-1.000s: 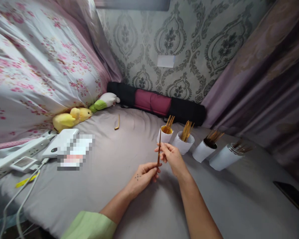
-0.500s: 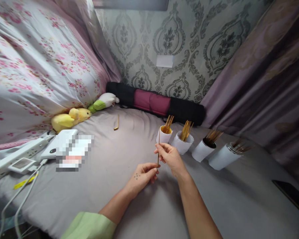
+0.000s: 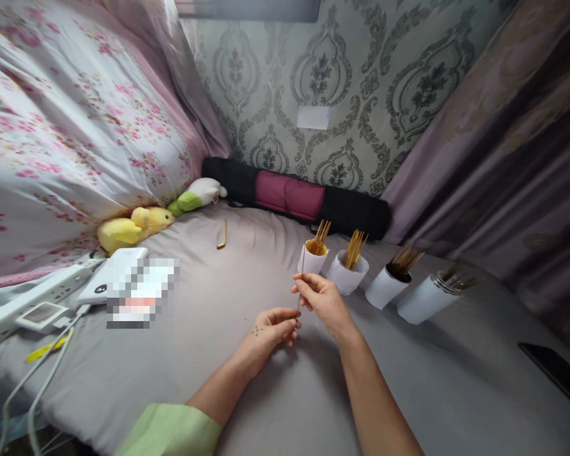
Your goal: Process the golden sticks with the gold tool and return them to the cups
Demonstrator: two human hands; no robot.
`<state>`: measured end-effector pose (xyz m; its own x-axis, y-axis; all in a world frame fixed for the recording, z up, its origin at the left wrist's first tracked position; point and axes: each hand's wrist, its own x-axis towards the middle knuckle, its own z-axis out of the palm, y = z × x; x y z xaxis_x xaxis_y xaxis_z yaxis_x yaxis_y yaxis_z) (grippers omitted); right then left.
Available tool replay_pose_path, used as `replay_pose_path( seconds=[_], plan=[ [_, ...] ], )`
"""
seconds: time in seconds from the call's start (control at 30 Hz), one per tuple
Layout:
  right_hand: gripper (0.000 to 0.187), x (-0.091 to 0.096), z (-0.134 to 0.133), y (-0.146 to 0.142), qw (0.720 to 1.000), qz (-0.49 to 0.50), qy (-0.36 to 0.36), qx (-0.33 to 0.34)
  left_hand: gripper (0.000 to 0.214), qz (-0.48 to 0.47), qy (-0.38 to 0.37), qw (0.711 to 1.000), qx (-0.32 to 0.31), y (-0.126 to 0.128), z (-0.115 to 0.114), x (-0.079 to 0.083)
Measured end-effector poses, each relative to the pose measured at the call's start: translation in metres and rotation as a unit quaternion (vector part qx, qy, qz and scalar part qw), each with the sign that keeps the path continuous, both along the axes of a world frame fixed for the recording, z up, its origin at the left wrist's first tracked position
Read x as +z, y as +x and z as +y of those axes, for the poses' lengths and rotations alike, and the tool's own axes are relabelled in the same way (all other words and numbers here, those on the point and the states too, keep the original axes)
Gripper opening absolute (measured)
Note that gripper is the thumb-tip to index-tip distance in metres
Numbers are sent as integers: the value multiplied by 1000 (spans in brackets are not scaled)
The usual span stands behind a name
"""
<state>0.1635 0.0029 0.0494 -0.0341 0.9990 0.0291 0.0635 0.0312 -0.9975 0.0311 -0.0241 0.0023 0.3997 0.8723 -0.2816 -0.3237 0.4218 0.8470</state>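
Observation:
Both my hands hold one thin brown stick [image 3: 302,269] upright over the grey bed sheet [image 3: 209,367]. My left hand [image 3: 268,332] pinches its lower end. My right hand [image 3: 321,300] grips it a little higher, fingers closed round it. The stick's top reaches up beside the leftmost white cup [image 3: 312,256], which holds several orange-brown sticks. To the right of that cup stand three more white cups: one [image 3: 347,272] with light sticks, one [image 3: 385,286] with dark sticks, and a tilted one [image 3: 426,299].
A bent gold straw [image 3: 223,235] lies on the sheet behind. Yellow plush toys [image 3: 132,227], a white power strip [image 3: 33,291] with cables and a white device [image 3: 109,272] sit at the left. A black and maroon roll [image 3: 297,197] lies by the wall. A dark phone [image 3: 553,373] is at the right.
The stick and both hands have shifted slightly up and left; the stick now looks thinner and paler. The grip of both hands is the same.

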Motion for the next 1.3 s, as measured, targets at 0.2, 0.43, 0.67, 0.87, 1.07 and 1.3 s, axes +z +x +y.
replay_pose_path(
  seconds=[0.2,0.43,0.67,0.87,1.07,1.3],
  plan=[
    [30,-1,0,1,1000,-1,2,3,30,-49,-58,997,-6,-3,1,7],
    [30,-6,2,3,1000,-13,11,8,27,-93,-99,991,-9,-6,2,7],
    [31,-8,3,5,1000,-25,15,4,29,-108,-124,986,5,-7,3,9],
    [29,-5,2,6,999,-31,17,-1,35,-103,-122,987,13,-6,3,9],
    [28,-2,2,6,999,-37,9,-11,40,-108,-112,988,3,-6,2,8],
    [28,-2,2,10,997,-70,21,-33,40,-115,-102,988,-7,-7,3,5]
  ],
)
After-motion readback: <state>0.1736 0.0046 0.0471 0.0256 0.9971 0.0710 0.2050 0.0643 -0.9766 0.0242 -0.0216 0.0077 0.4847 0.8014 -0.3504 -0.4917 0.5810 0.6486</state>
